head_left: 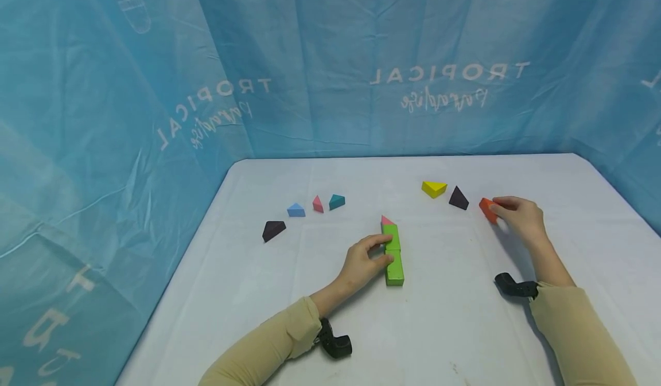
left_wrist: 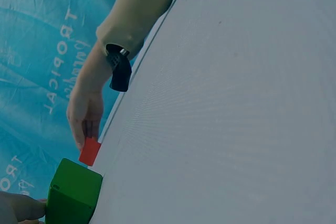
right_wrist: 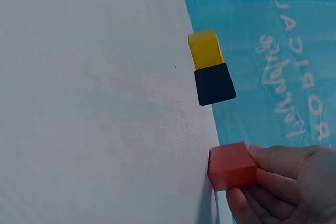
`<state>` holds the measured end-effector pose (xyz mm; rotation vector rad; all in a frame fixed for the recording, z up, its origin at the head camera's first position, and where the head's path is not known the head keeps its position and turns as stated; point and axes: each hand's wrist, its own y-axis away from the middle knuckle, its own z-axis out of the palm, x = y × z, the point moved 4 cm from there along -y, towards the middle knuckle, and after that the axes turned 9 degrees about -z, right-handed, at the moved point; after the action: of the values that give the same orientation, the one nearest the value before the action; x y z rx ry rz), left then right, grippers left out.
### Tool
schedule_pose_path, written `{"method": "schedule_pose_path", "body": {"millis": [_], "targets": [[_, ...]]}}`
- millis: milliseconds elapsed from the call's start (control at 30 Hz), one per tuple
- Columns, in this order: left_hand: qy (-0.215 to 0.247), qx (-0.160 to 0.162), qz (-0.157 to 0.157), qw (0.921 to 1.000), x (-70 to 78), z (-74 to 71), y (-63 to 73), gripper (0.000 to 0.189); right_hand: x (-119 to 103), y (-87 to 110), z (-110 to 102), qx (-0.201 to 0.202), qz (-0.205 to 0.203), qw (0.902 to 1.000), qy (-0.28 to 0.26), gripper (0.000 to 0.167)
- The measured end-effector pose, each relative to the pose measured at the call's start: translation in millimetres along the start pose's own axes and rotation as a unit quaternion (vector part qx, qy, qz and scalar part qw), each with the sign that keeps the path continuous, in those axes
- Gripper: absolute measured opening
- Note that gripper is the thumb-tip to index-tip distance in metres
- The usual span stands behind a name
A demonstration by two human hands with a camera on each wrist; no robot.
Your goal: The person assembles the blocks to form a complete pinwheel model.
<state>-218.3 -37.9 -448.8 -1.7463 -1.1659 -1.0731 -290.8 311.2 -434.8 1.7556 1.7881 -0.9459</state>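
Observation:
Two bright green blocks (head_left: 395, 268) lie end to end on the table, with a pink triangular block (head_left: 387, 221) at their far end. My left hand (head_left: 361, 262) touches their left side, thumb on the nearer block and a finger on the farther one. In the left wrist view, a fingertip meets the side of the green block (left_wrist: 73, 187). At the right, my right hand (head_left: 521, 218) pinches an orange-red block (head_left: 487, 209) between thumb and fingers. The right wrist view shows that red block (right_wrist: 231, 166) close to the table surface; its far side is hidden.
Left of the right hand are a black triangular block (head_left: 458, 198) and a yellow one (head_left: 434, 188). At the back left stand small blue (head_left: 296, 210), pink (head_left: 317, 204) and teal (head_left: 337, 202) blocks, with a black block (head_left: 273, 230) nearer. Blue curtains (head_left: 330, 59) hang behind.

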Motion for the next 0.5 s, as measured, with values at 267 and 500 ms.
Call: {"method": "schedule_pose_path", "body": {"millis": [267,500], "targets": [[-0.001,-0.003,0.001,1.0000,33.0,-7.5,11.6,0.037,1,3.0,-5,0.045,-0.025,0.9978,0.043,0.040],[-0.006,0.002,0.004,1.0000,33.4,-7.4,11.8,0.036,-8,9.5,-6,0.036,-0.069,0.9947,0.068,0.035]]}}
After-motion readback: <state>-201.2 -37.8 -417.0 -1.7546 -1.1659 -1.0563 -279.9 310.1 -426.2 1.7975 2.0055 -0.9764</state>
